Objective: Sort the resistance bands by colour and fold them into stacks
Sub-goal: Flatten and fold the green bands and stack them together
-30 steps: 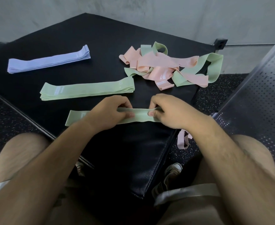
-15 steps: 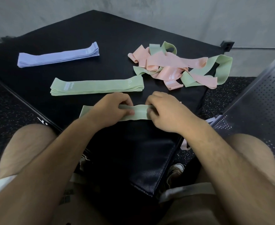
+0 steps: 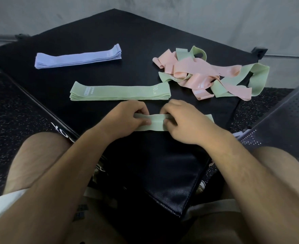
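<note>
A flat green band is pinched by the left hand and right hand at the table's near edge. Just beyond it, "LB" is printed on the green stack; the other characters cannot be read.

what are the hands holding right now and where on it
Both hands, left hand and right hand, pinch one green band near its middle, flat on the black mat.

Grey concrete wall behind, black speckled rubber floor, black padded table, perforated dark metal panel at right, dim light
</note>
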